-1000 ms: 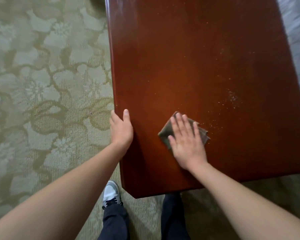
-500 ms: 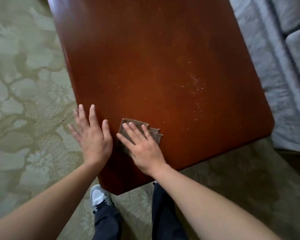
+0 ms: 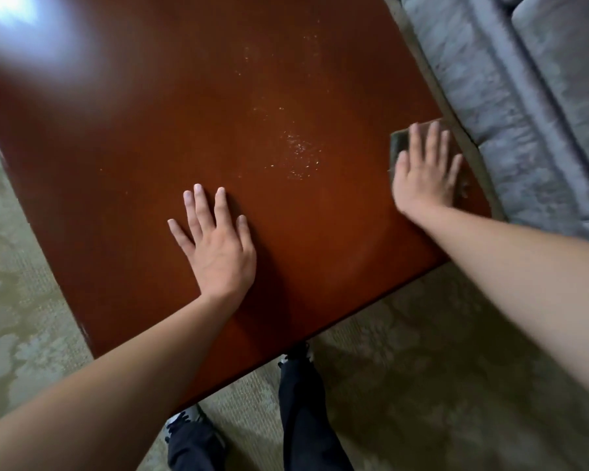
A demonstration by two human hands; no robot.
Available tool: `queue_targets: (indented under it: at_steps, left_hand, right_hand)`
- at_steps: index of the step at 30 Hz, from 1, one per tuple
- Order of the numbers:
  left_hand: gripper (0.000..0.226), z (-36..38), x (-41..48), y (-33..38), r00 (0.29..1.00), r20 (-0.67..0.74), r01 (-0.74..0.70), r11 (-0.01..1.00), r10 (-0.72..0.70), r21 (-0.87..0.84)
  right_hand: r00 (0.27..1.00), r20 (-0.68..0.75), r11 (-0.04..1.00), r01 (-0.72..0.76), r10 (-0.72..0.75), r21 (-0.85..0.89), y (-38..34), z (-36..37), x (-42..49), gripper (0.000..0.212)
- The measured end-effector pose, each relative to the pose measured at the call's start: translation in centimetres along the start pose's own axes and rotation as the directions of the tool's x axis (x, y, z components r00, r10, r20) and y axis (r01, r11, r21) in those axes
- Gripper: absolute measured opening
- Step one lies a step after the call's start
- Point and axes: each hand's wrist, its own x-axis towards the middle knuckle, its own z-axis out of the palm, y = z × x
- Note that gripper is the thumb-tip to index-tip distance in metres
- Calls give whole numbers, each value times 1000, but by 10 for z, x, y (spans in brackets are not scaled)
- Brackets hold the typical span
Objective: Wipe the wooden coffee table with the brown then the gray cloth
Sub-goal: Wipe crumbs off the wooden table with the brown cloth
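The reddish-brown wooden coffee table point(image 3: 150, 147) fills most of the view. A patch of pale crumbs point(image 3: 298, 154) lies near its middle. My right hand point(image 3: 425, 175) presses flat, fingers straight, on the folded brown cloth point(image 3: 399, 139) at the table's right edge; the hand hides most of the cloth. My left hand point(image 3: 218, 246) rests flat on the bare wood near the front edge, fingers spread. No gray cloth is in view.
A gray upholstered sofa point(image 3: 524, 113) runs close along the table's right side. Patterned greenish carpet point(image 3: 422, 385) surrounds the table. My legs and shoes point(image 3: 300, 402) stand at the table's near edge. Glare point(image 3: 24, 32) whitens the far left corner.
My right hand has slid the brown cloth from the near-left part of the table across to its right edge. My left hand has come off the left edge onto the tabletop.
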Motion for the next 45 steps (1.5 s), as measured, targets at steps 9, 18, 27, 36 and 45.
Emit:
queue_targets:
  at_steps: [9, 18, 27, 36, 45]
  left_hand:
    - [59, 9, 23, 57, 998, -55, 24, 995, -30, -100]
    - [66, 41, 24, 104, 983, 66, -178, 980, 172, 92]
    - [73, 52, 22, 113, 994, 57, -110, 955, 97, 275]
    - [74, 54, 23, 111, 994, 47, -105, 951, 95, 292]
    - [73, 53, 22, 111, 993, 44, -116, 955, 108, 274]
  right_hand:
    - [866, 61, 851, 500, -497, -161, -47, 27, -82, 71]
    - [981, -32, 981, 192, -192, -21, 46, 12, -26, 67]
    - [929, -52, 918, -350, 365, 186, 20, -2, 29, 69]
    - [841, -19, 841, 540, -541, -43, -76, -8, 86, 67]
    - [974, -38, 968, -216, 222, 129, 31, -9, 73, 69]
